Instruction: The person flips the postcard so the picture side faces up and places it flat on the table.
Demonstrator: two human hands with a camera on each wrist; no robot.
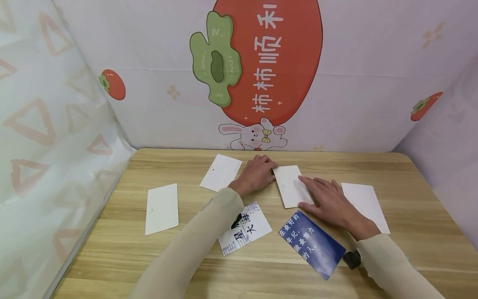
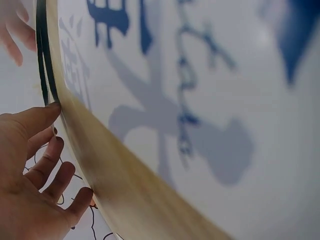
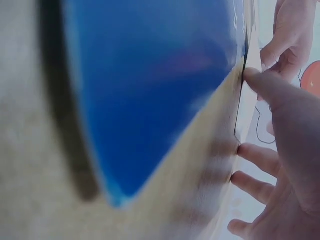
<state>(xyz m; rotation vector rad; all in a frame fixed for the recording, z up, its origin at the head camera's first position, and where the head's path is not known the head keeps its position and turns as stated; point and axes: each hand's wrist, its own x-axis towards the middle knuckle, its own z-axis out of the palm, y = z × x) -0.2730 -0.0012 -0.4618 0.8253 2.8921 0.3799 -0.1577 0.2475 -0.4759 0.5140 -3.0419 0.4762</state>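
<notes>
A white card point(image 1: 292, 187) lies between my two hands at the back of the table, a dark line showing under its left edge. My left hand point(image 1: 257, 173) pinches that card near its upper left corner with thumb and forefinger. From the other side my right hand point(image 1: 328, 201) touches its right edge, thumb point(image 3: 255, 77) and forefinger spread along it, the other fingers fairly straight. Under my left forearm lies a white card with dark lettering point(image 1: 257, 222), partly covered by the sleeve. A blue card with white lettering point(image 1: 313, 245) lies below my right hand.
On the left of the wooden table point(image 1: 112, 257) lies a blank-looking card point(image 1: 162, 209). Another white card point(image 1: 220, 170) lies behind my left forearm, and one more point(image 1: 364, 203) lies right of my right hand, partly behind it. A printed backdrop point(image 1: 157, 108) stands at the back edge.
</notes>
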